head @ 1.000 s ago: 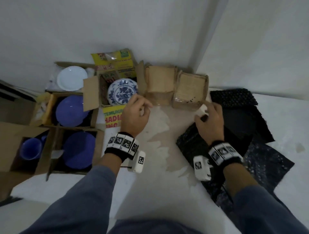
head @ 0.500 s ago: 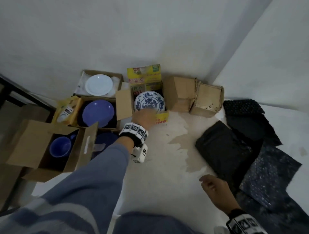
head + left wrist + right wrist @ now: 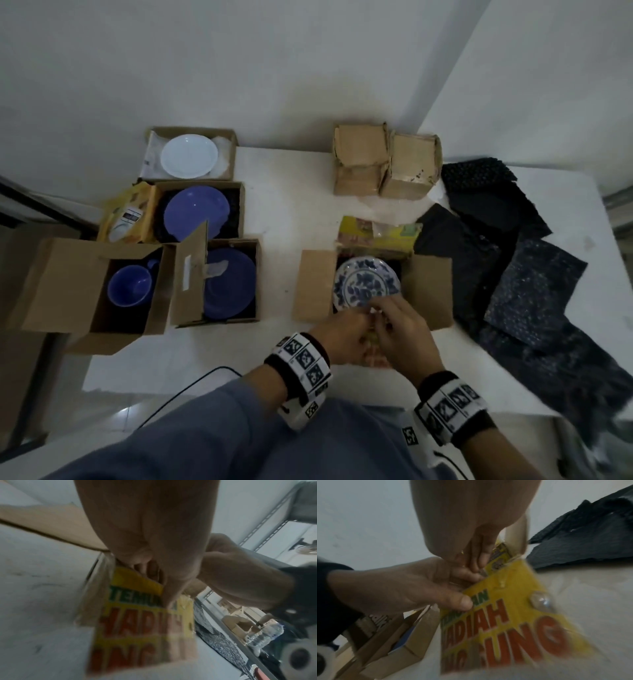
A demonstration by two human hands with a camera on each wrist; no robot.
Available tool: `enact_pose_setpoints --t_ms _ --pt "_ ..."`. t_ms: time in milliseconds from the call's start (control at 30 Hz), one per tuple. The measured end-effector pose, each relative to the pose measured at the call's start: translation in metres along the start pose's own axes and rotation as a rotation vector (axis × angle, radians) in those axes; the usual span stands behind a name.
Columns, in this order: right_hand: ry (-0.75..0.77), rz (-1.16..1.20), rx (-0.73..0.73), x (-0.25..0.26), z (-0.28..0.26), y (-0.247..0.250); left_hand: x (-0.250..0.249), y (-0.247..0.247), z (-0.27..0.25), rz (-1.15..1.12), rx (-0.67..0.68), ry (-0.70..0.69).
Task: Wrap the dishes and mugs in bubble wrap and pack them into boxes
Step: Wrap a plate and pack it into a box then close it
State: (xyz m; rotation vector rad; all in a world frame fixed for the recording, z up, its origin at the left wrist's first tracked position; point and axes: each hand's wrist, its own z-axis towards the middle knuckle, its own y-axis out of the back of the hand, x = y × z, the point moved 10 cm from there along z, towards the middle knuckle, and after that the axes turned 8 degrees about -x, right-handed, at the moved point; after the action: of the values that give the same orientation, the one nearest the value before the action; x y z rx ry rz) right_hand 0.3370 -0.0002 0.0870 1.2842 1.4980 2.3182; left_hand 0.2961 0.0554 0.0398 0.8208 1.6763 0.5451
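The box [image 3: 313,284] has come nearer — both hands [image 3: 373,329] pinch its near flap [image 3: 505,615].

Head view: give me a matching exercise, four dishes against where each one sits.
Things:
1. white round plate
2. blue ceramic mug
3. blue-and-white floral patterned plate
4. blue round plate next to the yellow packet

Places:
A. in the open box whose near flap both hands hold
B. in the box farthest back on the left
C. in the brown box nearest the left edge
D. in the second box from the back on the left

Pairs: 1-B, 2-C, 3-A, 4-D
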Motion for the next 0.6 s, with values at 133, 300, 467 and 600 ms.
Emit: enact_pose_setpoints --t_ms 133,300,467,600 --pt "-0.203 -0.318 -0.088 -0.024 -0.002 0.014 -0.004 0.04 -0.012 -0.01 -0.262 -0.056" --pt "-0.426 -0.319 -0.12 -0.055 -0.023 0.023 0.055 0.082 -0.024 -0.061 -0.502 0.24" --pt "-0.364 -0.027 -0.187 -0.063 -0.023 0.01 0.07 0.07 -0.025 -0.325 -0.464 0.292" --pt "-0.375 0.029 -0.156 -0.072 -0.007 -0.001 0.083 0.066 -0.034 -0.374 -0.52 0.336"
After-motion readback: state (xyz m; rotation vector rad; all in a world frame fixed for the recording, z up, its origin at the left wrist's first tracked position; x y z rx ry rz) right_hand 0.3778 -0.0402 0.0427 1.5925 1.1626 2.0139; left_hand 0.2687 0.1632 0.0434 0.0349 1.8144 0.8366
